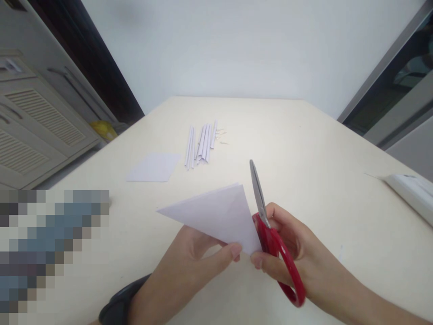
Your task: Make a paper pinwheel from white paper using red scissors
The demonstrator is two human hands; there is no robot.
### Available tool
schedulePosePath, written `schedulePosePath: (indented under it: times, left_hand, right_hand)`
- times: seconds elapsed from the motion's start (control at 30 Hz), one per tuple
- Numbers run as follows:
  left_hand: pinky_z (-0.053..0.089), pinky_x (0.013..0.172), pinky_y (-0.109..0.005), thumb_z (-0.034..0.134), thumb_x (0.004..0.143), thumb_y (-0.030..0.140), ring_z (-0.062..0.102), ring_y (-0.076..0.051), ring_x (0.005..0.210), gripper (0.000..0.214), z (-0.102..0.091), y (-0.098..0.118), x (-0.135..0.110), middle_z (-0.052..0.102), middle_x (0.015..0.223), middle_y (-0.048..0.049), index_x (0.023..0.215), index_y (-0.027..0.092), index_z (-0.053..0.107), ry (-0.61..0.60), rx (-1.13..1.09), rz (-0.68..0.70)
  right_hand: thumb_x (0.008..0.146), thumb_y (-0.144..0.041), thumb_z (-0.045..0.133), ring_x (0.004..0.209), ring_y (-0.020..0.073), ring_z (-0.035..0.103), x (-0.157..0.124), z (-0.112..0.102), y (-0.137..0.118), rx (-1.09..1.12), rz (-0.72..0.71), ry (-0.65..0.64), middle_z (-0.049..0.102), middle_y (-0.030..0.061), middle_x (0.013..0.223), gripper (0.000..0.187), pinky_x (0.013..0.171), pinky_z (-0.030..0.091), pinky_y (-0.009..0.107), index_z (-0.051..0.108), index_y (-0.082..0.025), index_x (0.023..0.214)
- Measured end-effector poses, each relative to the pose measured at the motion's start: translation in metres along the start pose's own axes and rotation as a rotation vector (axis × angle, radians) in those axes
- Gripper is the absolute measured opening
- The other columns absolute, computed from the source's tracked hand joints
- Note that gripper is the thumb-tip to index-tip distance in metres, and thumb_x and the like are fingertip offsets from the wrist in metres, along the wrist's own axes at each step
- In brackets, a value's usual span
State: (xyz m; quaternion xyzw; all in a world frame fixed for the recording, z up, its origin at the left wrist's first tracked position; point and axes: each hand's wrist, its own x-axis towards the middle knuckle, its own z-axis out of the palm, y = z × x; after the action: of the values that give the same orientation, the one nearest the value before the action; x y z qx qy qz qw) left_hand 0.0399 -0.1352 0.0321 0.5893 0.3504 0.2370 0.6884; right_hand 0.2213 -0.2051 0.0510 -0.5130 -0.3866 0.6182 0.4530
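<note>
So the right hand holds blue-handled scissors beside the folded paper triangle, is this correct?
No, the scissors have red handles, not blue; the head view shows it. The right hand does hold them beside the folded paper triangle.

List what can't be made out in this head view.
All in the head view:
Pixelated block, lower left: masked, contents unknown.
White object, right: cut off by the frame edge, unidentifiable.
Red scissors: finger loops partly hidden by the right hand.
Folded paper triangle: near corner covered by the thumb of the left hand; layer count unclear.
Paper scraps, far back: too small for shape.
</note>
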Motion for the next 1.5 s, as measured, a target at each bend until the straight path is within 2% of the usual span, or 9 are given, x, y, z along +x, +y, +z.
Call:
schedulePosePath:
  times: [0.23,0.4,0.57,0.73,0.87,0.97,1.23,1.37,1.5]
  left_hand:
    - [0.055,0.07,-0.025,0.075,0.078,0.017,0.069,-0.019,0.079,0.02,0.007,0.001,0.002,0.075,0.084,0.0031,0.095,0.025,0.067,0.079,-0.022,-0.01]
    - [0.054,0.08,-0.031,0.067,0.085,0.019,0.068,-0.022,0.087,0.007,0.009,-0.006,-0.002,0.075,0.085,0.0004,0.091,0.023,0.066,-0.002,-0.024,0.025]
    - [0.054,0.083,-0.032,0.068,0.082,0.018,0.068,-0.023,0.092,0.017,0.01,-0.009,0.0,0.075,0.091,-0.0006,0.098,0.023,0.067,-0.003,-0.088,0.026]
    - [0.05,0.059,-0.023,0.076,0.074,0.024,0.06,-0.015,0.064,0.009,0.01,-0.002,-0.002,0.066,0.067,0.0041,0.075,0.021,0.067,0.056,-0.094,-0.092]
    - [0.047,0.06,-0.023,0.077,0.074,0.029,0.057,-0.015,0.063,0.017,0.003,-0.001,-0.004,0.065,0.063,0.0044,0.063,0.022,0.066,0.097,-0.016,-0.127]
    - [0.047,0.063,-0.023,0.076,0.076,0.03,0.056,-0.016,0.066,0.024,-0.002,0.001,-0.003,0.064,0.065,0.0034,0.058,0.022,0.063,0.127,0.014,-0.073]
    - [0.05,0.063,-0.021,0.079,0.077,0.025,0.053,-0.015,0.074,0.02,-0.012,0.014,0.003,0.061,0.079,0.0053,0.092,0.029,0.066,0.22,-0.178,0.11]
    - [0.051,0.062,-0.02,0.079,0.079,0.026,0.054,-0.014,0.069,0.017,-0.011,0.009,0.002,0.062,0.075,0.005,0.091,0.029,0.068,0.17,-0.185,0.061]
    - [0.049,0.055,-0.018,0.083,0.073,0.021,0.053,-0.013,0.059,0.022,-0.005,0.005,0.002,0.061,0.063,0.0058,0.09,0.03,0.072,0.194,-0.143,0.074]
  right_hand:
    - [0.073,-0.009,0.08,0.059,0.0074,0.047,0.002,0.0,0.004,0.086,0.007,0.011,0.054,-0.0102,0.068,0.033,0.054,0.035,0.02,0.05,-0.023,0.078]
    - [0.071,-0.012,0.082,0.055,0.0077,0.045,0.003,0.001,0.003,0.134,0.012,-0.03,0.053,-0.0104,0.065,0.034,0.055,0.038,0.02,0.051,-0.023,0.077]
    - [0.07,-0.011,0.082,0.053,0.0073,0.044,0.001,0.003,0.001,0.115,0.014,-0.047,0.053,-0.0105,0.064,0.035,0.053,0.038,0.02,0.05,-0.023,0.077]
    - [0.077,-0.009,0.076,0.065,0.0097,0.055,0.0,-0.002,0.001,0.097,0.011,-0.093,0.058,-0.0085,0.069,0.032,0.059,0.04,0.019,0.048,-0.023,0.081]
    - [0.074,-0.008,0.078,0.061,0.0074,0.047,0.002,-0.01,-0.002,0.043,-0.003,-0.042,0.054,-0.0096,0.069,0.033,0.055,0.038,0.018,0.05,-0.022,0.08]
    - [0.073,-0.007,0.079,0.064,0.0081,0.051,0.002,-0.015,-0.009,0.011,0.004,-0.03,0.059,-0.0083,0.074,0.033,0.057,0.04,0.019,0.05,-0.021,0.08]
    - [0.08,-0.011,0.073,0.066,0.0092,0.054,0.004,-0.026,-0.019,-0.058,-0.058,0.072,0.065,-0.0057,0.08,0.024,0.058,0.044,0.02,0.052,-0.021,0.082]
    - [0.076,-0.009,0.077,0.071,0.009,0.058,0.003,-0.019,-0.013,0.021,-0.059,-0.001,0.068,-0.0043,0.09,0.028,0.06,0.045,0.019,0.053,-0.02,0.084]
    - [0.074,-0.009,0.081,0.07,0.0081,0.058,0.0,-0.008,-0.007,0.074,-0.002,0.0,0.065,-0.0074,0.082,0.032,0.06,0.045,0.018,0.053,-0.021,0.084]
